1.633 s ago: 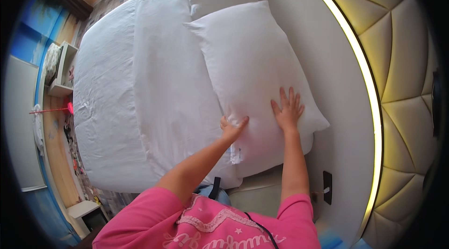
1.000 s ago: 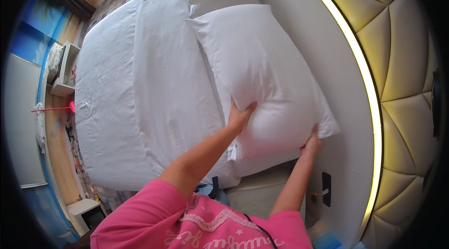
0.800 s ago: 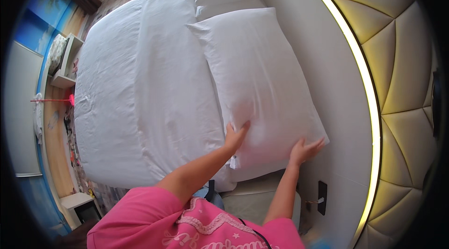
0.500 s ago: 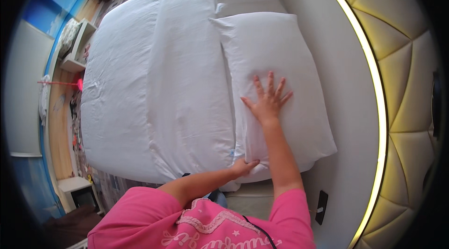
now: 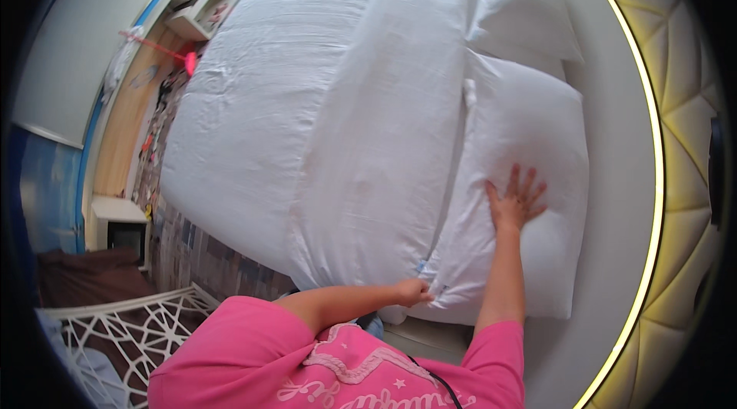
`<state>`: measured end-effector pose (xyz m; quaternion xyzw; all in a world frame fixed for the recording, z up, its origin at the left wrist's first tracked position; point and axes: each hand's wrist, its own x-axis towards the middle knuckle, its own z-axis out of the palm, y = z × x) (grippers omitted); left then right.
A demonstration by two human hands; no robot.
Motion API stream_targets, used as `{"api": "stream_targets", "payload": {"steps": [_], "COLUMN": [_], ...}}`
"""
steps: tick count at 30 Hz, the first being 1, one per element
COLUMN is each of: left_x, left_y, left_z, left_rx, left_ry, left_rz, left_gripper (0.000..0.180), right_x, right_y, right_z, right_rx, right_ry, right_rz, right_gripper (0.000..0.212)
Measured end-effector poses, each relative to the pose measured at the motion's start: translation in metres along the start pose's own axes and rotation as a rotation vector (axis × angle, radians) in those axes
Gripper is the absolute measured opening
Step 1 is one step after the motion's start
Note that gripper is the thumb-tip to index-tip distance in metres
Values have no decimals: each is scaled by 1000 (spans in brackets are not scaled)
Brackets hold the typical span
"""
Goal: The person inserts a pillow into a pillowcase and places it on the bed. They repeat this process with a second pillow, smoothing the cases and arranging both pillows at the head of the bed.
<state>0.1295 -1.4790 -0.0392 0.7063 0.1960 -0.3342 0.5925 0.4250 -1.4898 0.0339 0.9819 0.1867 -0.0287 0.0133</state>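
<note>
A white pillow (image 5: 537,113) lies at the head end of the bed, on the right. My right hand (image 5: 518,202) is spread on top of it, fingers apart, pressing a dent into the cloth. At the pillow's near left corner, my left hand (image 5: 415,293) is closed on the pillowcase, whose cloth gathers in folds there. Beside that hand a small blue-and-white tag shows. The white duvet (image 5: 253,117) covers the bed to the left, with a broad folded-back band (image 5: 384,132) next to the pillow. Beyond, a second white pillow (image 5: 522,6) rests at the far side.
A pale ledge (image 5: 618,178) runs along the right, edged by a lit yellow strip and a padded headboard (image 5: 691,155). At the left are a small white cabinet (image 5: 119,217), a white lattice screen (image 5: 146,324) and a pink long-handled tool (image 5: 190,63).
The view has turned, so the bed sits further right and the lattice screen shows. My left hand has closed tighter on the pillowcase corner; my right hand stays spread on the pillow.
</note>
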Motion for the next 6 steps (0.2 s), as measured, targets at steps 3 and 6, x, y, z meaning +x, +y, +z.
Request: {"api": "stream_targets", "payload": {"steps": [3,6], "left_x": [-25,-30], "left_y": [-33,-117], "left_z": [-24,-34], "left_rx": [26,96], "left_ry": [12,355], "left_rz": [-31,-63], "left_gripper": [36,34], "right_x": [-14,-18], "right_y": [-8,-25], "right_z": [-17,10], "right_rx": [-65,-137], "right_ry": [-44,-26], "right_rz": [37,19], "right_gripper": [88,90]}}
